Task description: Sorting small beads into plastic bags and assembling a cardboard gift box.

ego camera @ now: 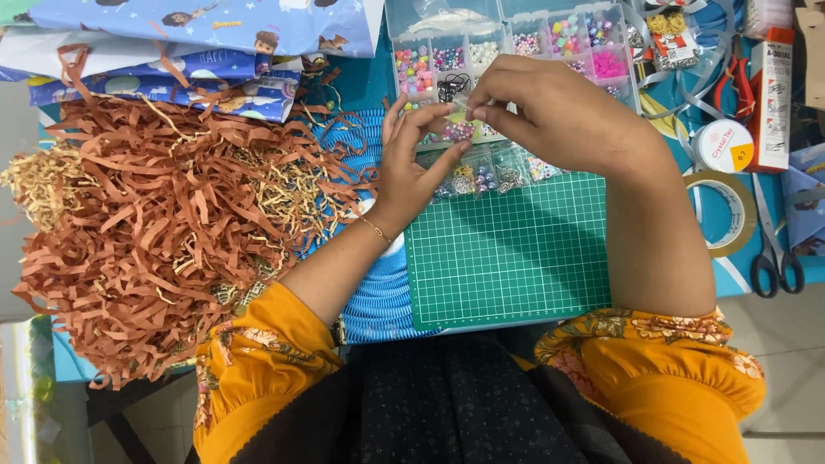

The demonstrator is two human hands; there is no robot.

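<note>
Both hands are seen from above, brought together over a clear compartmented bead box [516, 51]. The fingers [494, 110] of the right hand [550, 116] are pressed together at the tips in a pinch on something very small, too small to be identified. The fingers [421, 120] of the left hand [412, 163] are loosely curled and partly spread, their tips held just beside the right fingertips; whether anything is gripped by them cannot be told. Directly beneath the fingertips, small compartments of coloured beads [414, 67] are visible. Below the fingers, toward the body, a green gridded cutting mat [507, 258] is laid on the bench [361, 77]. To the left of the fingers a heap of brown shredded paper [155, 232] is spread. To the right, a roll of tape [720, 210] and scissors [773, 249] are placed well apart from the hands.
</note>
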